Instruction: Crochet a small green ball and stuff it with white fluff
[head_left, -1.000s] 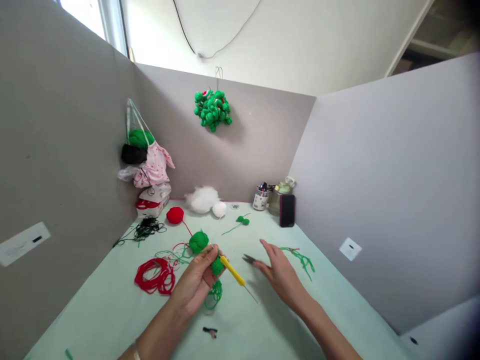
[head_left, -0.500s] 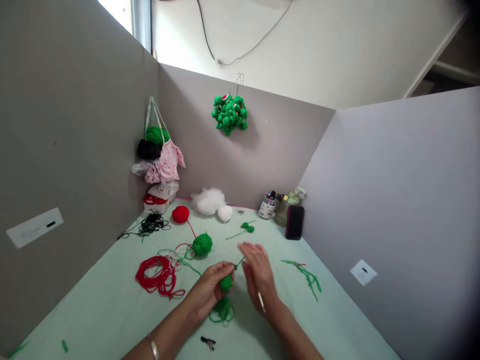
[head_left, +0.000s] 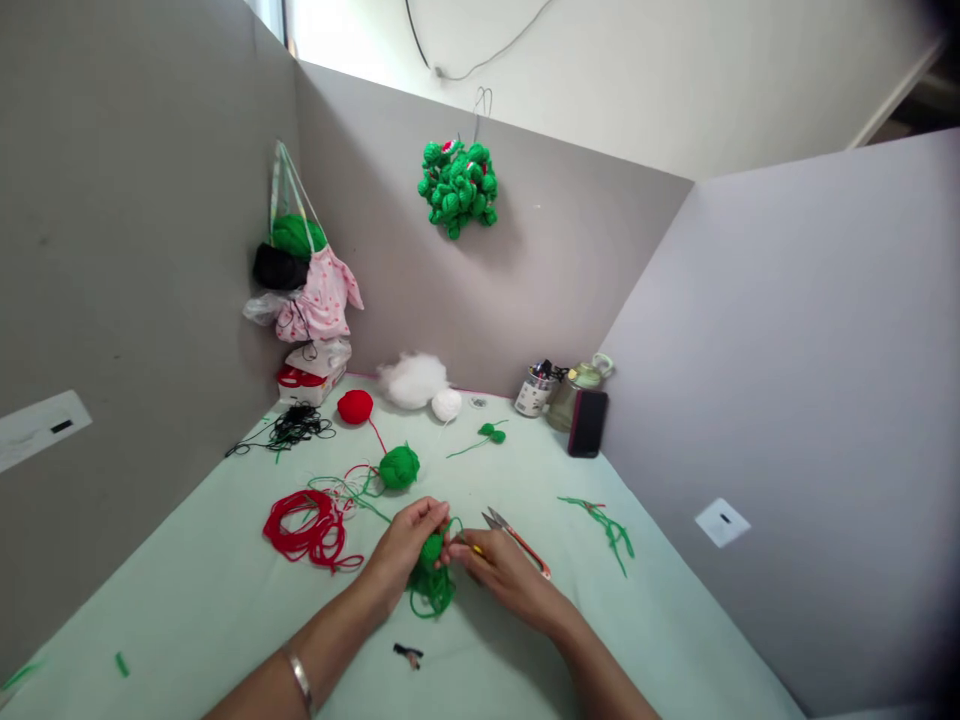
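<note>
My left hand is closed around a small green crocheted piece, held just above the table. Pinched in my right hand is a thin crochet hook with a yellow grip, its tip at the edge of the green piece and partly hidden by fingers. A loop of green yarn rises between the two hands. Loose green yarn hangs and lies below the left hand. Scissors with orange handles lie on the table right behind my right hand, blades pointing away to the left.
Left of my hands lie coiled red yarn and a green yarn ball. Farther back are a red ball, white stuffing and green leaves. A phone leans at right; green scraps lie nearer. A small black clip-like item lies in front.
My right hand, spread beside the piece before, has moved left and closed on the crochet hook at the work. The scissors have come into sight. The view has tilted down slightly.
</note>
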